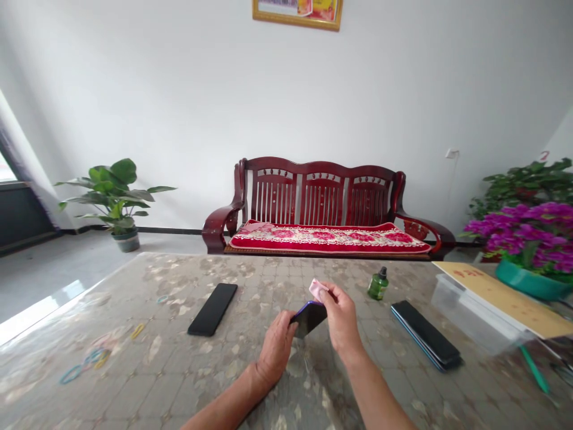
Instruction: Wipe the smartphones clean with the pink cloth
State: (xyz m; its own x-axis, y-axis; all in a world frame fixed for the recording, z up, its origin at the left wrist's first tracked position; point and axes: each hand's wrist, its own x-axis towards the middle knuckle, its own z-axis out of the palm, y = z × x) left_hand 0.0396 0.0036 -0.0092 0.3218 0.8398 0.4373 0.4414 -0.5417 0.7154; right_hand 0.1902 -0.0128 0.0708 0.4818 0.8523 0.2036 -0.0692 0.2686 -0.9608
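A dark phone with a blue-purple edge [310, 319] is tilted above the table, its left end gripped by my left hand [276, 340]. My right hand [342, 316] pinches a small pink cloth [317, 289] at the phone's upper right edge. Another black phone [213, 309] lies flat on the table to the left. On the right, stacked phones [425, 335] rest on the tabletop. A small green bottle with a black cap [378, 284] stands beyond my right hand.
The patterned table [179, 382] bears coloured bands [92, 358] at left. At right are a clear plastic box [478, 316], a brown folder [505, 295], a green pen [535, 369] and purple flowers [532, 233]. A red wooden bench [322, 200] stands behind.
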